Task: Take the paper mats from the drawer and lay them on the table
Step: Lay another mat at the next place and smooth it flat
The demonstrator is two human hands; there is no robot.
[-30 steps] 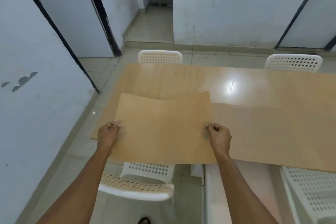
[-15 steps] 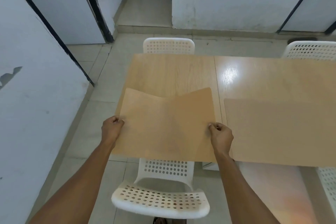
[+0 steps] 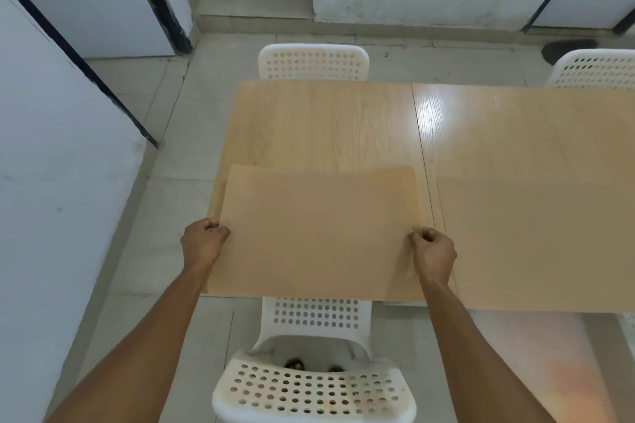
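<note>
I hold a tan paper mat (image 3: 318,230) flat over the near left part of the wooden table (image 3: 326,124). My left hand (image 3: 203,242) pinches its left edge and my right hand (image 3: 433,252) pinches its right edge. The mat's near edge reaches just past the table's front edge. A second paper mat (image 3: 536,240) lies flat on the table to the right, a narrow strip of bare wood between the two. No drawer is in view.
A white perforated plastic chair (image 3: 314,385) stands right below my arms at the table's near side. Two more white chairs (image 3: 313,62) (image 3: 598,70) stand at the far side. A white wall with a dark stripe (image 3: 79,65) runs along the left.
The mat has come down from a sagging, raised hold to nearly flat over the table's left end. My view has shifted forward and tilted down, bringing the near chair into sight.
</note>
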